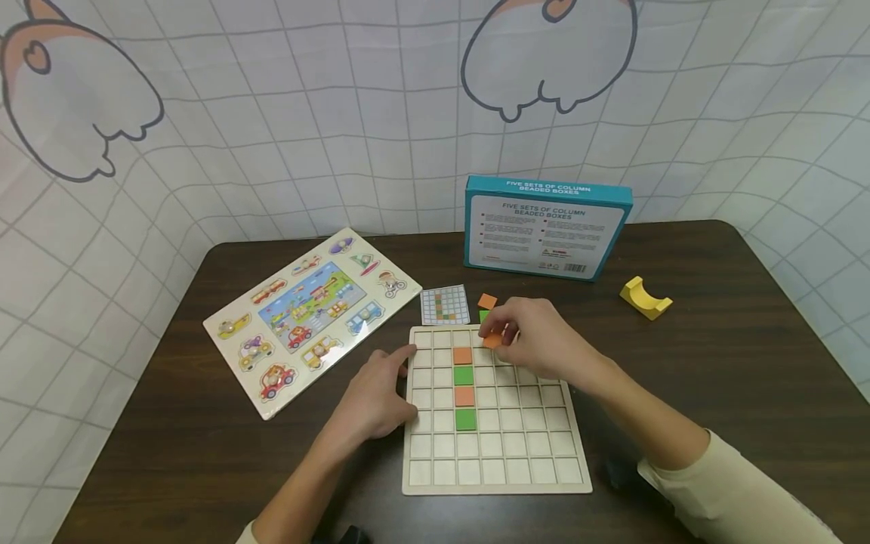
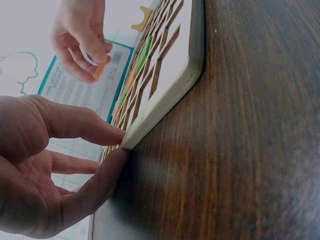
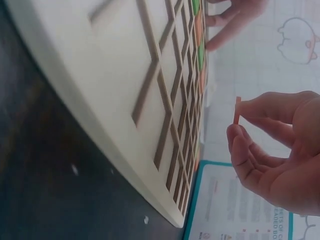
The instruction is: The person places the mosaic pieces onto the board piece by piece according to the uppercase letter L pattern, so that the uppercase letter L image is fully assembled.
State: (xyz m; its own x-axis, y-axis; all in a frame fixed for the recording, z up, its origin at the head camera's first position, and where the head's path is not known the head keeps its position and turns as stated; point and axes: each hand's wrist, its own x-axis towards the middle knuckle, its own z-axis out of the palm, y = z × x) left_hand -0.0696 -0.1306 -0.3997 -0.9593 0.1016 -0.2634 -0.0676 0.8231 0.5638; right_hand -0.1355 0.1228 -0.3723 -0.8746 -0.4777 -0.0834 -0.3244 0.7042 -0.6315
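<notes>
A pale wooden grid board [image 1: 504, 472] lies on the dark table. One of its columns holds an orange tile [image 1: 462, 356], a green tile [image 1: 464, 375], another orange tile [image 1: 464, 396] and another green tile [image 1: 465, 419]. My right hand [image 1: 537, 340] pinches a loose orange tile [image 3: 237, 110] between thumb and fingers, raised over the board's far side. At the board's left edge, my left hand [image 1: 374, 397] rests with thumb and index finger spread apart, their tips touching the rim. In the left wrist view these fingertips [image 2: 116, 136] meet the board's side.
Beyond the board lie a printed pattern card [image 1: 445, 305], an orange tile [image 1: 486, 301] and a partly hidden green tile [image 1: 483, 316]. A vehicle puzzle board [image 1: 313, 317] is at left. A teal box [image 1: 547, 227] stands at the back, with a yellow curved block [image 1: 644, 298] at right.
</notes>
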